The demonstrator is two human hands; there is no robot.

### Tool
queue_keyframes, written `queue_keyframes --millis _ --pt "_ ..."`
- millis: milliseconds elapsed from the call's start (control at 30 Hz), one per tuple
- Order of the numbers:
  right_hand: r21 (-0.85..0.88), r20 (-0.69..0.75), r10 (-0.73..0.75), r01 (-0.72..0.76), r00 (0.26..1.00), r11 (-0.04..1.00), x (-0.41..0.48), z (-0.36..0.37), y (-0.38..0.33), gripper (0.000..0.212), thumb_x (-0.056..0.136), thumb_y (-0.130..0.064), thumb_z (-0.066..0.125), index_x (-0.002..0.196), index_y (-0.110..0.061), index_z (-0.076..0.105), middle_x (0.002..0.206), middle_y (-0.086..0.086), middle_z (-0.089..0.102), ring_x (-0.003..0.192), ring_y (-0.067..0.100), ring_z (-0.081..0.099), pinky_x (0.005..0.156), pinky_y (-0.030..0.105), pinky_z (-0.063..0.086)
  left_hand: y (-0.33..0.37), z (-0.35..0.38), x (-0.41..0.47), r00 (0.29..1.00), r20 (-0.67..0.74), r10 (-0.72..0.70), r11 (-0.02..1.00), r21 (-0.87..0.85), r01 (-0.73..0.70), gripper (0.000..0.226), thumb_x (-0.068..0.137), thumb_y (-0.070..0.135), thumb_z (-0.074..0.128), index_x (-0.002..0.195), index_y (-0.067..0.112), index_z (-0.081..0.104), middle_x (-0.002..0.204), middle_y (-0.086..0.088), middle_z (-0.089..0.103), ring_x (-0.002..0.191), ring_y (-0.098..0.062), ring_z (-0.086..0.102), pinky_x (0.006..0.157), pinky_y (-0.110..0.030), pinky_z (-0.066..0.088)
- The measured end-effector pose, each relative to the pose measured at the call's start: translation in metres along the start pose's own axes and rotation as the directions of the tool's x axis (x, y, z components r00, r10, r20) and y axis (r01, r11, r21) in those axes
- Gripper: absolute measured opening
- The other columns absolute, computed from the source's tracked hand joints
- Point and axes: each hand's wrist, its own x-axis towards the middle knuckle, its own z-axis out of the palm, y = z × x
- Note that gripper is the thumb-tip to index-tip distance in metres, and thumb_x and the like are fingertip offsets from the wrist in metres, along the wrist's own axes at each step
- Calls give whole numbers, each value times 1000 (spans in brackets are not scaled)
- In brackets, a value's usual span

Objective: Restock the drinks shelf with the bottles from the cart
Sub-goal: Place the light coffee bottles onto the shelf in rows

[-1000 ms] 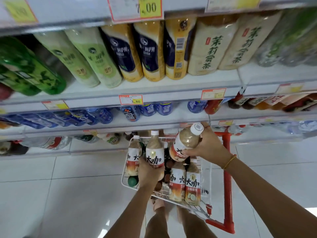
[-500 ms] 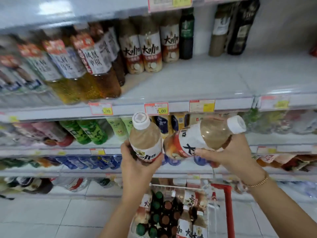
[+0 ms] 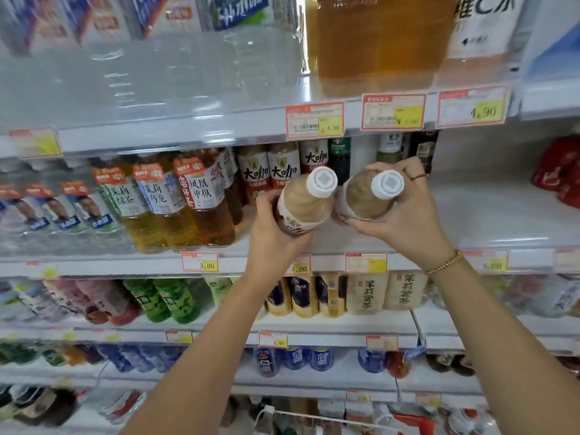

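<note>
The left bottle point(image 3: 303, 204) and right bottle point(image 3: 364, 200) are held side by side before the middle shelf point(image 3: 489, 215). Their long axes are tilted, white caps toward 1 o'clock and bases toward 7. The left hand point(image 3: 274, 237) grips one and the right hand point(image 3: 408, 221) grips the other. Matching bottles point(image 3: 270, 172) stand at 10 o'clock.

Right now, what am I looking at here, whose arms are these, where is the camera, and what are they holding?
No machine here: a person wears one camera on the head, looking forward and down, so the arms are their own. The left hand grips one white-capped brown drink bottle, the right hand a second bottle. Both are held at a white shelf where matching bottles stand behind. The cart shows at the bottom edge.
</note>
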Motion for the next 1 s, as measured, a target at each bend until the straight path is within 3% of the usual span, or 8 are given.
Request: queue_keyframes --millis 100,167,267,433,533,667,867,1000 --pt "-163 60 49 -39 997 986 19 7 28 68 57 -26 88 116 -30 55 105 -5 36 98 4 43 97 35 44 -12 17 19 999 28 -26 999 32 25 70 64 27 85 113 31 35 107 12 58 93 11 57 72 0 41" --pt "-238 85 88 -66 992 969 29 12 39 66 58 -28 87 115 -19 56 105 -4 36 96 0 37 97 29 42 -20 25 26 997 36 -62 997 53 60 69 64 31 84 114 31 35 108 9 59 94 -1 60 70 -4 44" --pt "-279 132 181 -139 975 950 48 15 48 71 57 -31 86 117 -12 53 116 5 46 109 13 41 90 20 34 -26 30 35 993 34 -111 992 59 109 71 66 26 83 120 20 38 106 8 59 93 -8 60 68 -14 46" --pt "19 252 420 -438 872 899 75 21 67 47 68 -13 81 110 -13 60 111 3 64 104 15 58 92 28 45 -28 29 58 980 107 -170 976 158 152 81 60 18 87 123 10 37 113 -2 62 97 -13 58 75 -21 43" --pt "57 324 512 -556 796 829 67 45 86 43 73 -11 77 112 -9 60 109 7 67 100 20 62 94 36 49 -31 31 61 966 86 -245 962 143 231 80 61 19 87 122 7 36 112 -3 60 94 -11 54 74 -21 42" --pt "52 376 527 -586 762 809 55 72 103 31 74 -9 76 102 -10 62 98 8 68 93 23 64 92 40 51 -41 28 60 959 -4 -282 953 111 280 76 65 17 84 120 2 35 112 -8 62 94 -16 58 69 -21 43" --pt "-55 433 518 -552 738 832 67 93 91 63 68 -28 82 123 -16 53 112 -3 63 103 13 57 93 29 45 -47 26 64 954 9 -298 949 109 296 75 66 18 84 121 4 35 116 -8 62 91 -10 54 68 -16 41" --pt "-146 355 546 -532 759 834 77 112 90 57 56 -38 80 106 -17 63 100 1 71 96 16 65 83 28 51 -53 24 64 953 -34 -300 945 125 302 79 61 25 86 122 8 38 119 -10 58 103 -19 57 76 -25 45"
